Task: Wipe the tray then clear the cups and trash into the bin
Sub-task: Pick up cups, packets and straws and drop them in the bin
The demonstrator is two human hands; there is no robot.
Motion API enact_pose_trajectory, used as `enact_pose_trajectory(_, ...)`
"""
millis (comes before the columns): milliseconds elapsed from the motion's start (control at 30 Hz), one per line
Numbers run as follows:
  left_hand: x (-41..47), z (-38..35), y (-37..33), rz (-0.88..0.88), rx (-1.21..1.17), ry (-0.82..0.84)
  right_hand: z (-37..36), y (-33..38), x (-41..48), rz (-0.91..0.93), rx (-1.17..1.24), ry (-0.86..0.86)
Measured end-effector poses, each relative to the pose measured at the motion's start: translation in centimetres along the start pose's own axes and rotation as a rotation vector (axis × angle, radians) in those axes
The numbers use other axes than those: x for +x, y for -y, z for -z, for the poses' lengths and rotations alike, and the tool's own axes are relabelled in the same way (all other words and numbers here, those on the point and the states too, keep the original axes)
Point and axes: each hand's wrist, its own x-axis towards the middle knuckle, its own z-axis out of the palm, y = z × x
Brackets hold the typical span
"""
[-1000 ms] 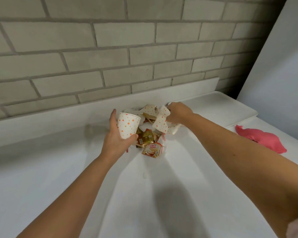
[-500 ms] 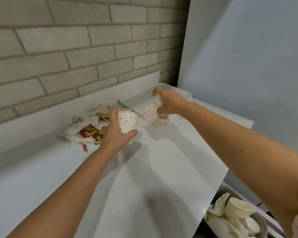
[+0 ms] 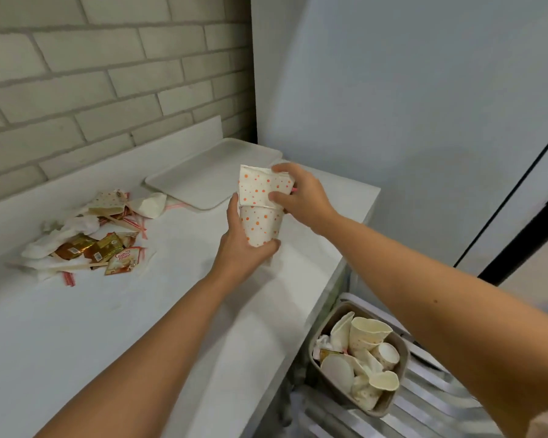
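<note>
My left hand (image 3: 241,251) curls round a cup (image 3: 261,227) and my right hand (image 3: 302,196) pinches a crushed cup (image 3: 258,186) into it, nested above-left of the bin (image 3: 325,322) for one drop.

Base of lower cup (image 3: 261,227) — covered by my left hand (image 3: 239,252). Right side of upper cup (image 3: 258,188) sits under my right hand (image 3: 304,199); pink sliver (image 3: 294,190) behind those fingers, cannot identify. Print on gold packet (image 3: 108,248) too small to read. Both forearms (image 3: 140,358) cut off at bottom edge. In bin (image 3: 326,324) — lower layers buried, unseen.
</note>
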Motion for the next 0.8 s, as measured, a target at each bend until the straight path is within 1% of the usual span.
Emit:
enact_pose_trajectory(100, -0.1, -3.6, -1.6, -0.026, -0.012, 0.054, 3.2, -3.3, -0.9, -0.073, 0.072, -0.01)
enact_pose_trajectory(200, -0.4, -7.6, -3.0, -0.042, -0.043, 0.099, 7.0, -6.6, -2.2, -0.122, 0.089, 0.0)
enact_pose_trajectory(300, -0.9, -10.9, -4.3, -0.041, -0.059, 0.135, 10.0, -9.2, -3.3, -0.176, 0.12, 0.072)
enact_pose_trajectory(433, -0.9, -14.8, -5.2, -0.038, -0.034, 0.177, 12.8, -11.7, -4.9, -0.277, 0.241, 0.154)
enact_pose_trajectory(500, -1.2, -16.4, -5.1, -0.022, -0.017, 0.207, 14.0, -13.0, -5.4, -0.291, 0.203, 0.225)
enact_pose_trajectory(600, -1.8, -18.7, -4.2, -0.018, -0.005, 0.258, 15.0, -15.0, -5.8, -0.314, 0.131, 0.376)
enact_pose_trajectory(700, -2.4, -20.6, -3.3, -0.006, -0.017, 0.255, 15.3, -16.6, -5.9, -0.274, 0.059, 0.408)
enact_pose_trajectory(800, -3.5, -22.4, -1.6, 0.013, -0.073, 0.293, 15.2, -18.2, -6.2, -0.246, -0.082, 0.58)
